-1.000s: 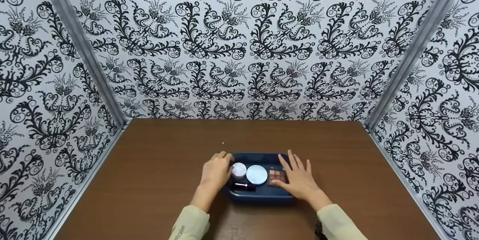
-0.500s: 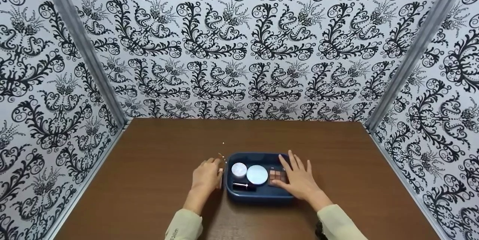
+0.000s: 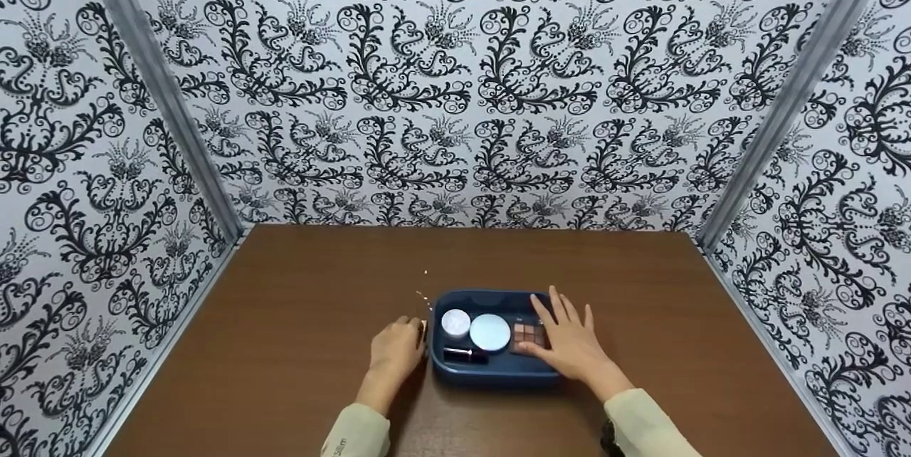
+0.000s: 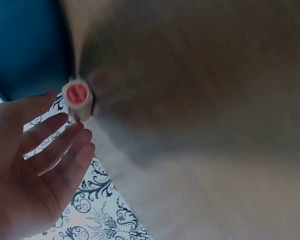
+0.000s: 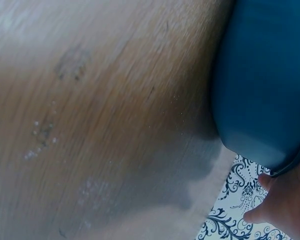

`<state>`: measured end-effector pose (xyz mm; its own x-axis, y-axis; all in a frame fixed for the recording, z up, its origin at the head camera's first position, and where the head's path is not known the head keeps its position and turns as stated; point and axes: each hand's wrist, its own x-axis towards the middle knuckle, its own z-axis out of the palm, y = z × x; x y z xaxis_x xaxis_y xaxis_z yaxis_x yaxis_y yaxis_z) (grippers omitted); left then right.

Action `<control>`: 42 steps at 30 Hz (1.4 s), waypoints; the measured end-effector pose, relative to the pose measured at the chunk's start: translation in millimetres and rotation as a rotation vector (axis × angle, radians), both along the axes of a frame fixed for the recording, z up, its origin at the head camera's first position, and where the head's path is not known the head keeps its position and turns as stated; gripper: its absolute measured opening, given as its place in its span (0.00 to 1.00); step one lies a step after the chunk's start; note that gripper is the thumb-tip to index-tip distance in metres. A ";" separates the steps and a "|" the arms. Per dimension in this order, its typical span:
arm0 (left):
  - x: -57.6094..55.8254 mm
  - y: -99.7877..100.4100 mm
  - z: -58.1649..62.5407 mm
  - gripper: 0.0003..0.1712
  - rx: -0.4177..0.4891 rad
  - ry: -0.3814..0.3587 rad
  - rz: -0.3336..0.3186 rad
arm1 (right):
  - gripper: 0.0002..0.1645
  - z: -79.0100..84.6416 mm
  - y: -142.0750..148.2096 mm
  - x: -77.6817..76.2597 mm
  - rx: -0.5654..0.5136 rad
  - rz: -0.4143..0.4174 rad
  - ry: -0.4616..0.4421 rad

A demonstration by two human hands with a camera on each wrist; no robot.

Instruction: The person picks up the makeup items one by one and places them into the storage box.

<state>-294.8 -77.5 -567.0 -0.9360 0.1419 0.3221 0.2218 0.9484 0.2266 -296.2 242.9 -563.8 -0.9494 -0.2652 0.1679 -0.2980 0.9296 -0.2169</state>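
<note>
A blue tray (image 3: 491, 376) holds a round white jar (image 3: 455, 323), a pale round compact (image 3: 490, 333), an eyeshadow palette (image 3: 525, 334) and a dark tube with a shiny band (image 3: 464, 355). Just left of the tray is my left hand (image 3: 397, 352). In the left wrist view its fingers are loosely extended and apart, tips beside a small pale tube with a red round end (image 4: 77, 95); whether they touch it is hard to tell. My right hand (image 3: 575, 349) rests spread over the tray's right end, its thumb over the palette's edge.
A brown wooden table (image 3: 320, 279) lies beneath everything. Patterned black-and-white walls (image 3: 455, 122) enclose it at the back and sides, with grey posts (image 3: 178, 108) in the corners. Small bright specks (image 3: 425, 298) show beyond the left hand.
My left hand has moved from the tray's left end onto the table outside it, bringing the pale tube out, and its fingers have shifted slightly nearer the person. The right hand stays put.
</note>
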 end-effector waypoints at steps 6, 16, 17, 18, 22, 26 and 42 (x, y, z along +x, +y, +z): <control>0.2 3.1 -4.4 0.17 0.021 -0.029 0.035 | 0.55 0.7 -0.1 0.8 -0.011 0.004 0.001; -1.1 4.4 -7.3 0.14 0.057 -0.015 0.059 | 0.54 2.2 0.3 0.1 -0.001 0.002 -0.003; -1.3 4.2 -7.6 0.13 0.062 -0.015 0.064 | 0.55 2.3 0.5 0.1 0.002 0.000 -0.003; -1.5 3.8 -7.8 0.13 0.068 -0.015 0.069 | 0.55 2.1 0.7 -0.1 0.002 -0.002 -0.006; -1.2 1.0 -9.1 0.12 0.086 -0.029 0.082 | 0.55 2.0 0.8 0.5 -0.003 -0.006 -0.005; -0.2 -3.9 -10.3 0.10 0.104 -0.041 0.088 | 0.55 1.3 0.7 0.9 -0.010 -0.004 -0.015; 4.6 -21.3 8.6 0.10 0.216 -0.012 0.099 | 0.54 0.3 -0.8 1.2 -0.023 0.005 -0.004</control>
<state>-290.2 -98.8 -558.4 -0.9458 -0.0218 0.3239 0.1261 0.8947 0.4285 -295.1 242.1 -563.4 -0.9490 -0.2658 0.1698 -0.3014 0.9229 -0.2396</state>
